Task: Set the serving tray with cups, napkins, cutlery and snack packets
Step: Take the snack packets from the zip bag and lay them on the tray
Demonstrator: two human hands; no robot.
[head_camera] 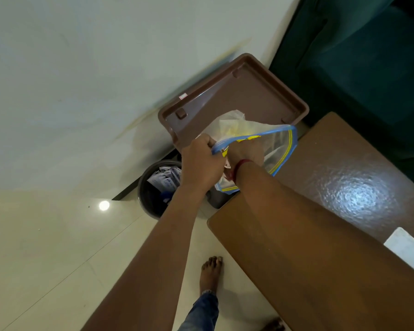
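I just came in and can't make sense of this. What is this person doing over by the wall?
A person stands barefoot by a wooden table. Their left hand grips the mouth of a clear zip bag with blue and yellow edging, while the right hand reaches inside it. A brown serving tray leans against the wall behind the bag, with nothing on it. Below, a dark bin holds some packets.

Both hands, left and right, gripping a zip bag before an upended brown tray.

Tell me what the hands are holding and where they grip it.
The left hand pinches the blue-edged mouth of a clear zip bag. The right hand is inside the bag; what it holds cannot be told.
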